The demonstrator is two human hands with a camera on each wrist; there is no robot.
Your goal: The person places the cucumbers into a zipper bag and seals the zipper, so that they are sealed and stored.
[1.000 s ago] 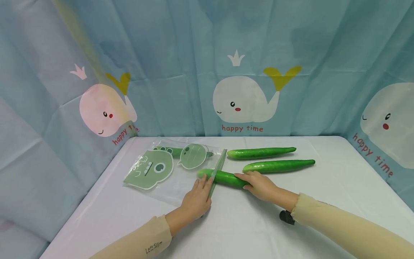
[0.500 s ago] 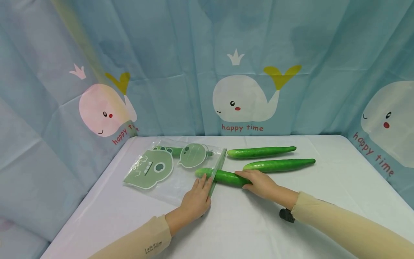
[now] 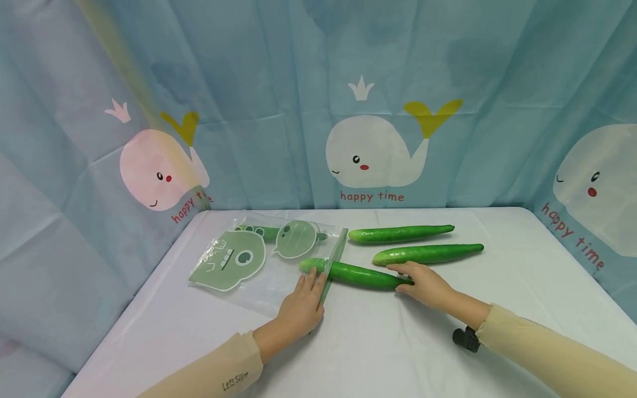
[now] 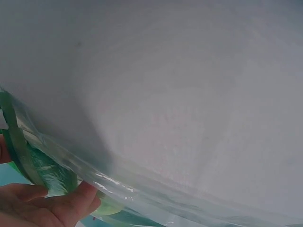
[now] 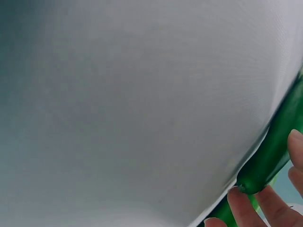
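1. Lower centre: the left hand (image 3: pixel 301 310) presses the bag (image 3: pixel 271 286) near its mouth, fingers fairly straight, not clenched.
2. Right of centre: the right hand (image 3: pixel 425 284) touches the front cucumber (image 3: pixel 365 277) at its stem end, fingers loose, not wrapped round it. That cucumber's pale end is inside the bag. Sliding it in seems the step in hand; next calls for a leftward push while the bag is steadied.
3. Centre left, farther back: an inner cucumber (image 3: pixel 266 234) in the bag.
4. Right, beyond: two loose cucumbers (image 3: pixel 430 254).
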